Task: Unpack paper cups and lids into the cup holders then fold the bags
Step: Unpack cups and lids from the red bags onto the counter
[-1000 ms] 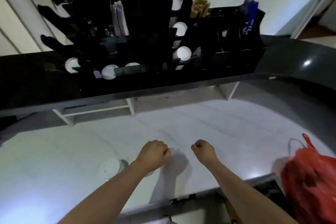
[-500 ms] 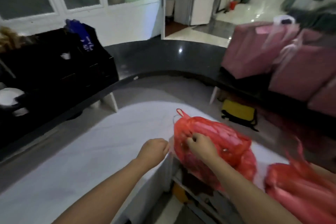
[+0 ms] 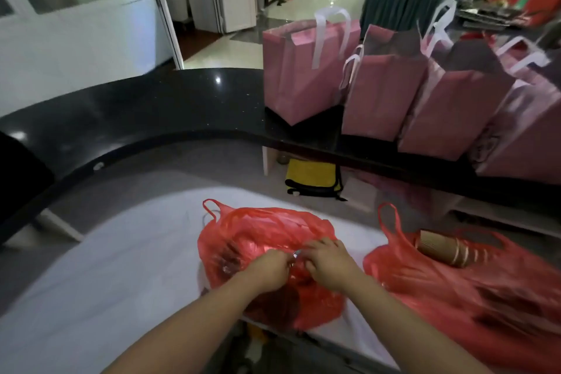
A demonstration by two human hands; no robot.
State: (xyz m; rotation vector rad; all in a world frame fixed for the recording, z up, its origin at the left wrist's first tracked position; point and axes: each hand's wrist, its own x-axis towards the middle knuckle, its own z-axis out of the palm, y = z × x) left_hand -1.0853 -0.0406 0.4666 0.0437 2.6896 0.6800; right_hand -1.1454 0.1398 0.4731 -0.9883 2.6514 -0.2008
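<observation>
A red plastic bag lies on the white counter in front of me. My left hand and my right hand meet over the bag's middle, fingers curled and pinching its plastic. What is inside this bag is hidden. To the right lies a second red plastic bag; a stack of brown paper cups sticks out of its mouth on its side. The cup holders are out of view.
A black curved raised counter rings the white one. Several pink gift bags stand on it at the right. A yellow and black pouch lies under the ledge. The white counter's front edge runs just below the red bags.
My view has swung right, away from the black cup holders to the red bags. Both hands moved from the bare counter onto the nearer red bag and took hold of its plastic.
</observation>
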